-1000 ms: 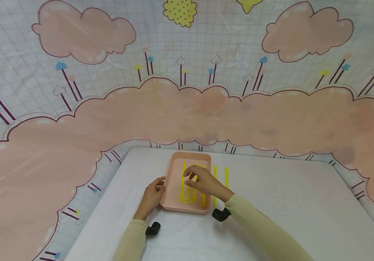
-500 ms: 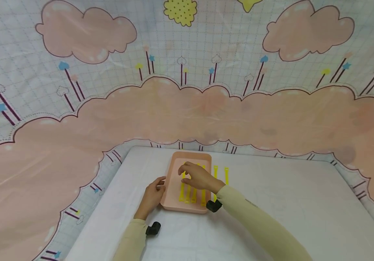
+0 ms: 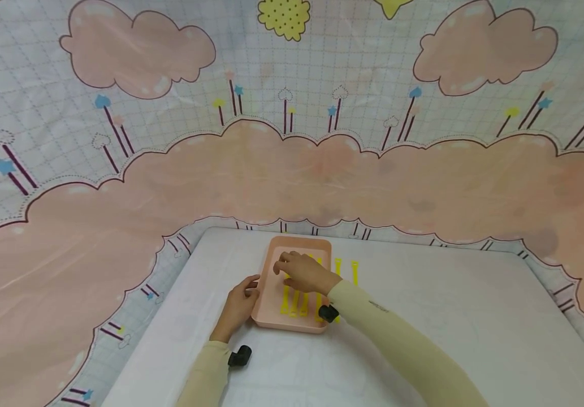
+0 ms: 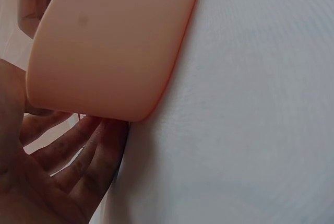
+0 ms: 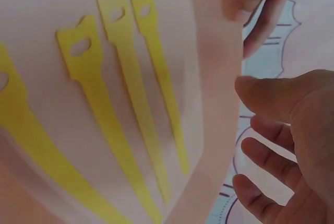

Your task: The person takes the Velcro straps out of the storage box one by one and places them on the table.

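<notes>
Several yellow hook-and-loop cable ties [image 5: 117, 125] lie side by side in a shallow pink tray [image 3: 266, 308]; their slotted heads show in the right wrist view. My right hand [image 3: 306, 273] hovers over the tray, fingers loosely bent, holding nothing and hiding the middle of some ties. In the right wrist view, a gap separates the thumb [image 5: 276, 96] from the other fingers. My left hand [image 3: 238, 310] rests at the tray's left side, with thumb and fingers touching its outer wall [image 4: 104, 51]. Part of those fingers is hidden behind the tray in the left wrist view.
Two more yellow cable ties [image 3: 355, 273] lie on the white table [image 3: 449, 322], right of the tray; the right forearm partly covers one. Behind the table hangs a patterned cloth [image 3: 292, 181] with clouds. Each wrist carries a small black camera [image 3: 241, 356].
My right hand has moved left over the tray, its forearm following. The left hand stays at the tray's side. The ties and tray have kept their places.
</notes>
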{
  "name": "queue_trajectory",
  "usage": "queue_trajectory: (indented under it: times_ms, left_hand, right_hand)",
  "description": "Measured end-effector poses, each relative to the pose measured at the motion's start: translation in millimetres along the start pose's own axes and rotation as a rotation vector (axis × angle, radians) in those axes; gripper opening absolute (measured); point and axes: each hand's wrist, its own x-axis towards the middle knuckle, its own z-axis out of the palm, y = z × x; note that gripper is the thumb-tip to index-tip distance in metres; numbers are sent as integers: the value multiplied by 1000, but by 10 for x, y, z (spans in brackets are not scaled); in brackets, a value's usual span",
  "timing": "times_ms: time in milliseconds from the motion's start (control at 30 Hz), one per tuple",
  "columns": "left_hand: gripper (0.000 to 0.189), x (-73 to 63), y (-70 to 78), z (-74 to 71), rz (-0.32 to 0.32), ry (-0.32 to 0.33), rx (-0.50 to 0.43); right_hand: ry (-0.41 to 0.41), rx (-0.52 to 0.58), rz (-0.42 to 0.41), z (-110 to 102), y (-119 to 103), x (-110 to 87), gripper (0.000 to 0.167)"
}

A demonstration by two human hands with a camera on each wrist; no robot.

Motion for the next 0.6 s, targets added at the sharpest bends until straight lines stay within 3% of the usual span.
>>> queue_trajectory:
  times_ms: [133, 333, 600]
  left_hand:
    - [41, 16, -16, 2, 5, 4, 9]
    - [41, 21, -15, -6, 7, 9, 26]
    - [41, -9, -4, 17, 12, 3, 20]
  right_hand:
    - [-32, -75, 4, 41, 66, 62, 31]
    - [-26, -102, 8, 96, 132, 139, 27]
    - [-101, -128, 51, 224, 177, 183, 25]
